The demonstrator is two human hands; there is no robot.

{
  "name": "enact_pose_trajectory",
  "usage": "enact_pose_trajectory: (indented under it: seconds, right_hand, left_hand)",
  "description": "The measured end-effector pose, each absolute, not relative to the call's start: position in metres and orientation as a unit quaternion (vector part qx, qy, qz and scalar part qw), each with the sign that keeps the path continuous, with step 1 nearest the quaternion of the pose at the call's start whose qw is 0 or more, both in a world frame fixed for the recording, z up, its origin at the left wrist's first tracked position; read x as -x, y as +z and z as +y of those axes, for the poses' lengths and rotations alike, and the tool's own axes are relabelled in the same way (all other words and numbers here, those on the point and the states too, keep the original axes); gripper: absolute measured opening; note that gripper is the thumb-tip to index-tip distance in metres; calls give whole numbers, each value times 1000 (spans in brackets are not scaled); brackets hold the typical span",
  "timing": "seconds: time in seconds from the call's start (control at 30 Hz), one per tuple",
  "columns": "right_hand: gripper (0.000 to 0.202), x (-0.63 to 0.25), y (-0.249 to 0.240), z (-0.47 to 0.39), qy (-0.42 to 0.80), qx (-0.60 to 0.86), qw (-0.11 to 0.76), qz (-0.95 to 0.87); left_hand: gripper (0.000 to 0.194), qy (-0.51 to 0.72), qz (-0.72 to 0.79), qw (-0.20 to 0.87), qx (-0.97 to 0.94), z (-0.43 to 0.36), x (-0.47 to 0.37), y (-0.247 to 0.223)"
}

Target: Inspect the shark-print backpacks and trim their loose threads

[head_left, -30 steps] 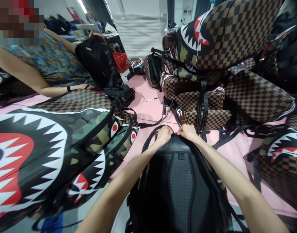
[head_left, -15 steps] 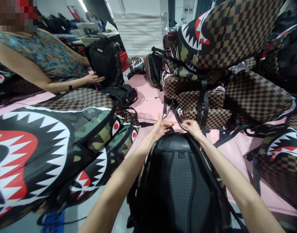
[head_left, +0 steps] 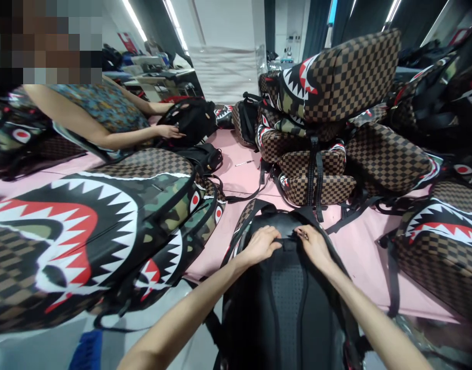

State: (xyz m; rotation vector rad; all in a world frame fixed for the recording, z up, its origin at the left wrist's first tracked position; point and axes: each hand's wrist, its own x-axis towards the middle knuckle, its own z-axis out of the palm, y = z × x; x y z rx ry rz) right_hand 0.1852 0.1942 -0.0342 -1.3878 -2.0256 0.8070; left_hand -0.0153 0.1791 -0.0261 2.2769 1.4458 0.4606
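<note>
A black backpack lies in front of me with its padded back panel facing up and its top pointing away. My left hand rests on the panel's upper part, fingers bent and drawn together; whatever they pinch is hidden. Opposite it, my right hand is closed, with a small dark thing at its fingertips, too small to name. Between the two hands sits a small stitched patch on the panel.
Shark-mouth backpacks lie stacked at left. Checkered backpacks are piled at the back right, another backpack nearer. Straps trail across the pink table, where a pen-like stick lies. A co-worker's hand touches a black bag.
Both my hands have come back from beyond the backpack's top onto its back panel. My left hand, flat before, now has bent fingers. The co-worker's black bag has tipped down.
</note>
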Motion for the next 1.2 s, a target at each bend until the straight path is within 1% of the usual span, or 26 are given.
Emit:
enact_pose_trajectory:
  seconds: [0.07, 0.17, 0.23, 0.33, 0.43, 0.5, 0.57, 0.6, 0.67, 0.73, 0.77, 0.9, 0.97, 1.07, 1.2]
  right_hand:
    - [32, -205, -21, 209, 230, 487, 183, -822]
    - [27, -215, -1, 205, 139, 411, 7, -901]
    - [25, -212, 8, 189, 85, 366, -50, -925]
    - [23, -201, 17, 159, 40, 322, -53, -945]
    - [21, -191, 24, 128, 17, 280, -42, -959]
    - [27, -188, 28, 107, 9, 241, -29, -970]
    - [29, -190, 30, 89, -3, 204, -12, -979]
    - [28, -194, 29, 82, -13, 198, -5, -980]
    - [23, -205, 23, 72, -37, 219, 6, -975]
    - [19, -221, 12, 68, -56, 262, 7, -963]
    - [20, -230, 4, 67, -60, 281, 6, -958]
    - [29, -253, -33, 60, -25, 295, -9, -955]
    - [31, -255, -47, 56, 7, 292, -8, -956]
    - [33, -252, -55, 61, 49, 323, -7, -945]
    - [32, -247, -46, 85, 66, 339, -41, -938]
  left_hand:
    - [10, 184, 494, 202, -826, 164, 17, -19]
    - [10, 209, 474, 214, -828, 143, 20, -15]
    - [15, 202, 500, 244, -806, 139, 21, -12]
    - [37, 101, 604, 252, -749, 148, 17, -4]
    - [45, 10, 656, 232, -718, 163, 4, 3]
    - [42, -4, 666, 227, -711, 166, -6, 4]
    - [36, -12, 680, 215, -701, 162, -13, 1]
    - [33, -14, 687, 208, -696, 158, -15, 0]
    - [36, -19, 694, 199, -691, 145, -16, -4]
    - [41, -22, 692, 193, -695, 126, -17, -8]
    - [40, -21, 687, 191, -701, 115, -18, -11]
    - [27, -30, 644, 193, -739, 70, -27, -31]
    - [22, -42, 622, 195, -757, 61, -31, -41]
    - [18, -42, 575, 185, -796, 77, -32, -49]
    - [20, -40, 454, 175, -873, 131, -35, -47]
